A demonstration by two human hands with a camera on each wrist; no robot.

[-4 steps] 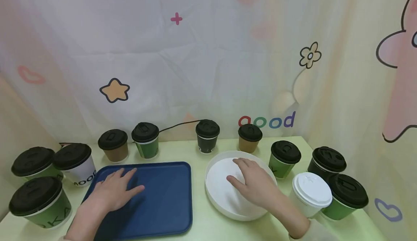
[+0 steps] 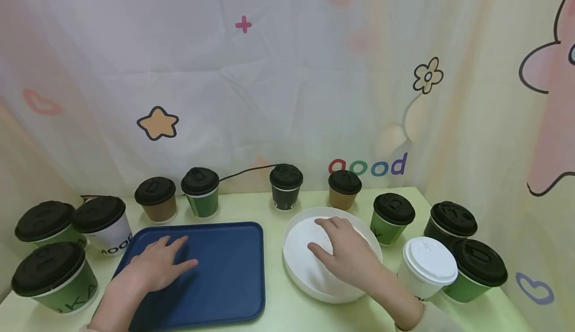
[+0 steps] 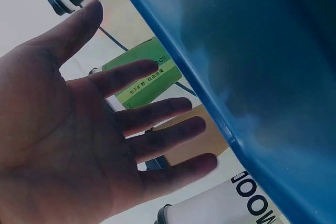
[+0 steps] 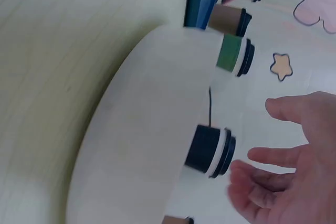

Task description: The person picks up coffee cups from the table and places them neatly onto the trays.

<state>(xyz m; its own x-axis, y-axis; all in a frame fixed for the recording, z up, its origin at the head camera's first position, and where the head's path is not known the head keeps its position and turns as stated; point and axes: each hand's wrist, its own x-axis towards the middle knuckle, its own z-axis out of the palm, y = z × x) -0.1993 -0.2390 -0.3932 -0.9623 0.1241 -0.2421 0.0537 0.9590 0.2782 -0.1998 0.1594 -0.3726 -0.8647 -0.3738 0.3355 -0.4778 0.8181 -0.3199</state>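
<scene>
Blue tray (image 2: pixel 229 272), head view: on the desk (image 2: pixel 275 304), the left hand (image 2: pixel 154 267) over it, fingers spread, holding nothing.
White round tray (image 2: pixel 307 269), head view: to the right; the right hand (image 2: pixel 350 257) is above, loosely open, empty.
Green paper cup (image 3: pixel 160 85), left wrist view: behind the outstretched fingers, near the blue rim.
Black paper cup (image 4: pixel 201 148), right wrist view: beyond the white rim; a low, level reach avoiding cups seems wise.

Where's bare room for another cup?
The blue tray, right of the left hand; also the table strip between that tray and the white round tray. Crowded: left end, where the MOOD cup stands by two green cups, and right, where a white cup, black cup and green cup bunch.
</scene>
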